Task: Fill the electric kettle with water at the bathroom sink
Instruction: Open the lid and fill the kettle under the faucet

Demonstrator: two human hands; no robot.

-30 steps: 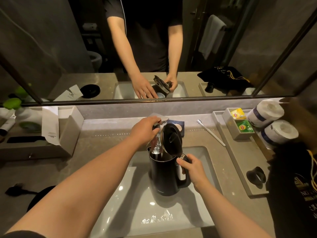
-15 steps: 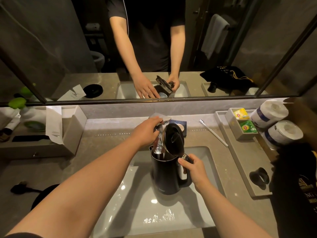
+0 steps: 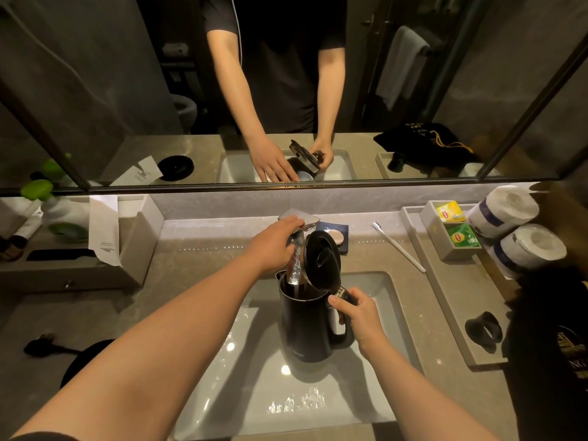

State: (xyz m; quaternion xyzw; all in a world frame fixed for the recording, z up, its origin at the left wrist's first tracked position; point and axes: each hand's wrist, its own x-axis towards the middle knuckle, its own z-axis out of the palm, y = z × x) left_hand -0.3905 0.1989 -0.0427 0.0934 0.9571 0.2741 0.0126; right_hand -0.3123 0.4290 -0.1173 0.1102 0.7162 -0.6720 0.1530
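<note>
A black electric kettle [image 3: 304, 326] stands upright inside the white sink basin [image 3: 254, 393], its lid [image 3: 321, 261] tipped open. My right hand [image 3: 358, 316] is closed around the kettle's handle. A stream of water [image 3: 294, 265] falls from the chrome faucet [image 3: 300, 219] into the kettle's open mouth. My left hand [image 3: 273, 241] rests on top of the faucet lever, fingers curled over it.
A soap dish [image 3: 337, 237] sits behind the kettle and a toothbrush [image 3: 397, 246] lies to the right. A grey tray [image 3: 451, 300] carries tea bags [image 3: 461, 238], toilet rolls [image 3: 528, 249] and a black holder [image 3: 483, 331]. A tissue box [image 3: 127, 240] stands left. The kettle base [image 3: 79, 361] lies bottom left.
Both hands and the kettle stay in place while water keeps running into the kettle. The head camera has drifted slightly.
</note>
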